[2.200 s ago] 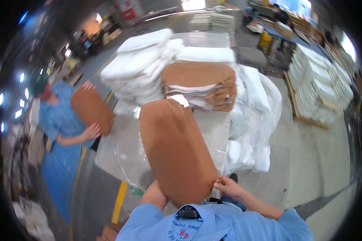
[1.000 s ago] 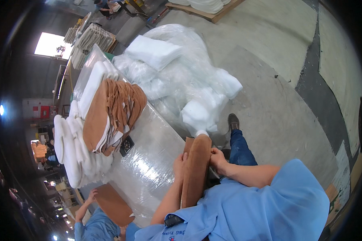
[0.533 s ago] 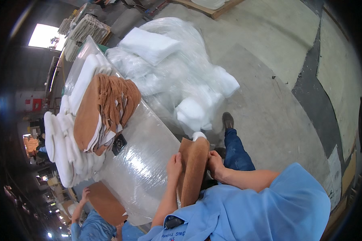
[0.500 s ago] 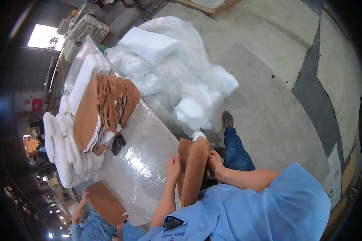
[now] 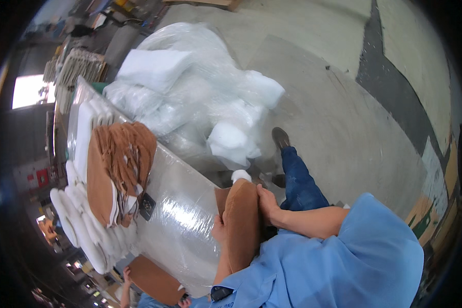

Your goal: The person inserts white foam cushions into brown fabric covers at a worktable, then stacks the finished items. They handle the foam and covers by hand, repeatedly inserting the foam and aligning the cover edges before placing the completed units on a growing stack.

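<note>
A long brown fabric cushion stands close to my body, between my two hands. White padding pokes out at its far end. On the left side, my left hand is closed on the fabric, its fingers partly hidden by the cushion. My right hand grips the right edge near the far end, thumb up and the other fingers out of sight. Left of my hands, a pile of brown covers lies on white pads on the plastic-wrapped table.
A dark phone-like object lies beside the covers. Beyond the table, clear plastic wrap and white foam heap on the floor. At lower left, another person's hands hold a brown cushion.
The view has shifted, so the table and heap appear farther left. The cushion has turned its broad brown face more toward me, and my right hand has moved up along its edge.
</note>
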Motion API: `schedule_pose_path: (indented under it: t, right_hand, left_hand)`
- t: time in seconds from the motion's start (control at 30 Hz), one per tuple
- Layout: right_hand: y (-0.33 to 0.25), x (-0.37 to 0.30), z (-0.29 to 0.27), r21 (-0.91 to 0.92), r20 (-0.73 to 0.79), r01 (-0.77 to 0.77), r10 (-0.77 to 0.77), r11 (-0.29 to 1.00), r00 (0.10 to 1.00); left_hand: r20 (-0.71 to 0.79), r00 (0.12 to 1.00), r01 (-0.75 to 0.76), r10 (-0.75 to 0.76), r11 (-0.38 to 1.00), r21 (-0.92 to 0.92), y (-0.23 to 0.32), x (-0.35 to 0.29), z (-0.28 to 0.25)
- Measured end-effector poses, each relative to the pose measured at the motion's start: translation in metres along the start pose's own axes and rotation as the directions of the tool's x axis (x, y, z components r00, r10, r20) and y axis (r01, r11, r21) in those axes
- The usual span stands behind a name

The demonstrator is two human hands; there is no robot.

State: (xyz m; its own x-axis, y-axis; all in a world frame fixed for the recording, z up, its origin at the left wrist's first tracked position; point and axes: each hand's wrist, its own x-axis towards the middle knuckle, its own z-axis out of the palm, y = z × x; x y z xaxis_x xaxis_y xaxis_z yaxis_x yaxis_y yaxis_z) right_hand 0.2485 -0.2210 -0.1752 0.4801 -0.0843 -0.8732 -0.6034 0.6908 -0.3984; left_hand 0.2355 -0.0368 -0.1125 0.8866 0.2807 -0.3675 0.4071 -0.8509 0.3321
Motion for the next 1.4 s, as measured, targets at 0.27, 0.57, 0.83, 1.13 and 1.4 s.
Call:
schedule_pose_path:
  t: [0.27,0.57,0.83,1.13,1.4]
  right_hand:
    - [-0.032,-0.036,-0.042,-0.054,0.329,-0.051,0.066,0.997,0.942]
    - [-0.028,-0.044,-0.04,-0.146,0.303,0.237,-0.185,0.96,0.935]
    - [-0.019,-0.037,-0.045,-0.043,0.323,0.222,-0.196,0.974,0.926]
    - [-0.03,-0.04,-0.043,-0.032,0.275,0.127,-0.113,0.991,0.955]
    - [-0.019,-0.029,-0.023,-0.04,0.138,0.119,-0.112,0.992,0.984]
  left_hand:
    - [0.247,0.931,-0.202,0.269,0.943,-0.265,0.152,0.105,-0.079]
    - [0.979,0.193,-0.918,-0.07,0.339,0.205,0.282,0.12,0.002]
    - [0.952,0.141,-0.954,-0.273,0.219,0.205,0.288,0.128,0.031]
    - [0.903,0.13,-0.975,-0.409,0.112,0.191,0.287,0.119,0.046]
    - [0.961,0.06,-0.914,-0.269,0.371,0.161,0.271,0.141,0.031]
